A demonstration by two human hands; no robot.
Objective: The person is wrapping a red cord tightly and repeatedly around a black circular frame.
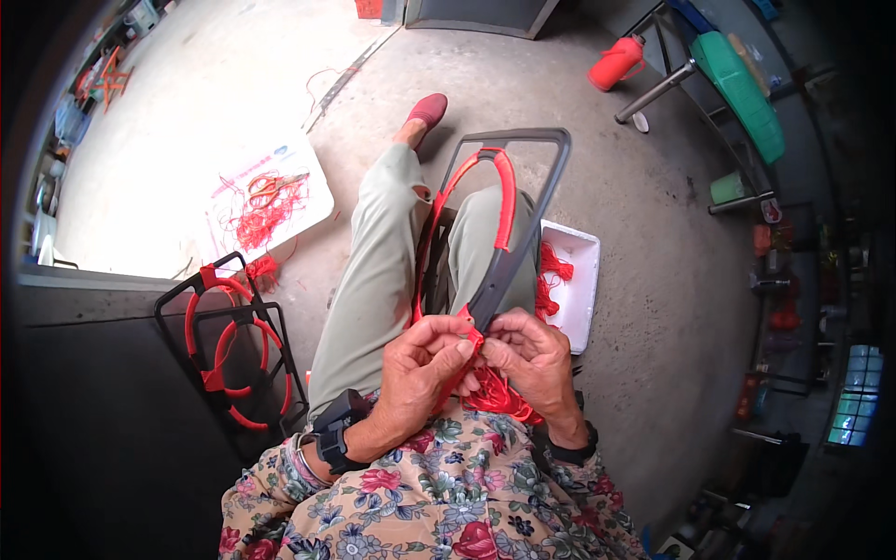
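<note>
A black frame (557,177) stands across my lap, its far end raised between my knees. Its curved inner bar carries a red cord wrapping (505,196), with a dark stretch at the top. My left hand (425,362) pinches the red-wrapped near part of the frame between thumb and fingers. Close against it, my right hand (534,359) has its fingers closed at the frame's near end; what they pinch is too small to make out, perhaps a cord strand. Loose red cord (501,397) lies bunched in my lap beneath both hands.
Two similar black frames with red-wrapped rings (229,350) lean at my left. On the floor, a white tray (317,191) holds tangled cord and orange-handled scissors (273,189). A white box (583,280) with cord sits by my right leg. A red thermos (616,63) stands far right.
</note>
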